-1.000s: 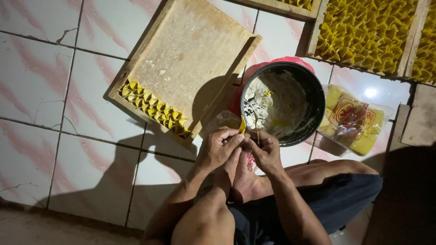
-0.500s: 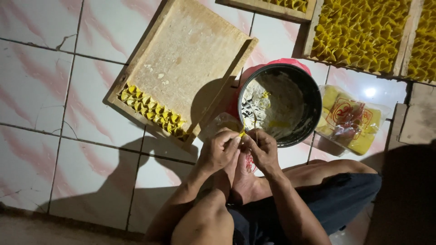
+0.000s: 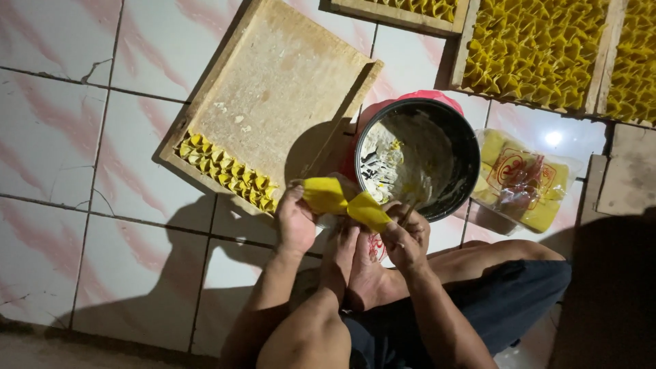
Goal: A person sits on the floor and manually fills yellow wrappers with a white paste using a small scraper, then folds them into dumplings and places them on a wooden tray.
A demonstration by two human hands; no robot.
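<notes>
- Head view: you sit on the tiled floor (image 3: pixel 89 225) with your knees drawn up, and both hands meet just in front of your bare foot (image 3: pixel 362 273), so the work stays close under your eyes.
- Your left hand (image 3: pixel 295 222) pinches one end of a yellow paper sheet (image 3: pixel 342 199), thumb on top. Your right hand (image 3: pixel 404 239) pinches the other end, so the sheet hangs stretched between them with a crease near its middle. Both hands are closed on it, neither spread wide.
- A thin stick (image 3: pixel 408 213) seems to poke out between the fingers of your right hand toward the bowl, though it is too small to be sure of.
- The black bowl (image 3: pixel 418 158) of whitish paste stands just beyond your right hand, close enough to dip into without shifting your seat. A red thing shows under its far rim.
- The wooden tray (image 3: pixel 273 96) lies tilted beyond your left hand. A double row of folded yellow pieces (image 3: pixel 225 171) fills its near edge, the side closest to you, and the rest of the board is bare.
- A clear packet of yellow sheets (image 3: pixel 523 181) with a red print lies right of the bowl, near your right hand.
- Further trays (image 3: pixel 540 48) along the top edge are packed full of folded yellow pieces, set well apart from you.
</notes>
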